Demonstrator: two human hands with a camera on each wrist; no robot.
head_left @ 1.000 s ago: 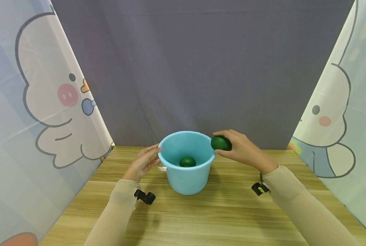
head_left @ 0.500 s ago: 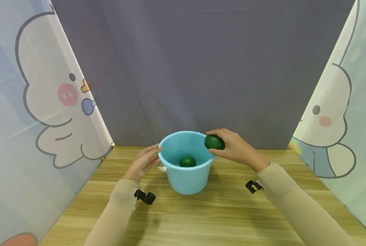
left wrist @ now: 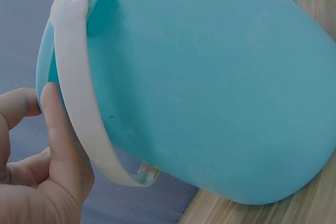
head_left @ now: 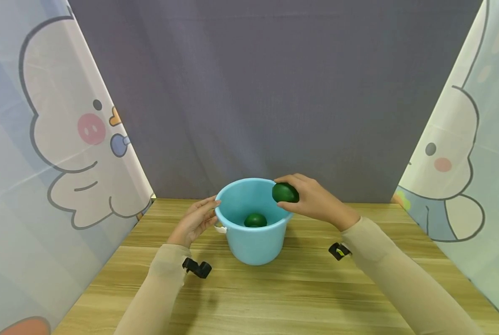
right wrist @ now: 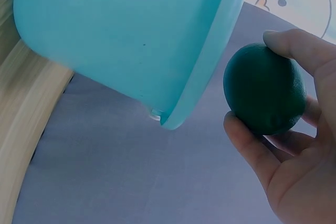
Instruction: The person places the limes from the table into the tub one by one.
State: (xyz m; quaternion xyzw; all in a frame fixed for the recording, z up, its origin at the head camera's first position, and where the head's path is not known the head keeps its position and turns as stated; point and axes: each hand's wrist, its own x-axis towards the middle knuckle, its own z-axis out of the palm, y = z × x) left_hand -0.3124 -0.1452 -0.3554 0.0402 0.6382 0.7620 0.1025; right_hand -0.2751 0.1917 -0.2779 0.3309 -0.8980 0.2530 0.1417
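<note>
A light blue bucket (head_left: 255, 244) stands upright on the wooden table. My left hand (head_left: 196, 221) pinches its left rim, thumb (left wrist: 60, 121) and fingers on opposite sides, beside the white handle (left wrist: 79, 77). My right hand (head_left: 314, 197) grips a dark green avocado (head_left: 285, 192) between thumb and fingers. In the head view the avocado overlaps the right part of the bucket's opening; in the right wrist view it is apart from the rim (right wrist: 212, 51), just above it. A second green avocado (head_left: 255, 220) lies inside the bucket, its lower side hidden by the front wall.
The wooden table (head_left: 249, 302) extends around the bucket. A grey cloth (head_left: 253, 93) hangs behind it, and cartoon-printed curtains (head_left: 77, 186) flank both sides. Black wrist cameras (head_left: 197, 268) sit on both sleeves.
My right hand has moved left with the avocado, from beside the bucket's right rim to over the right part of its opening. My left hand and the bucket have stayed in place.
</note>
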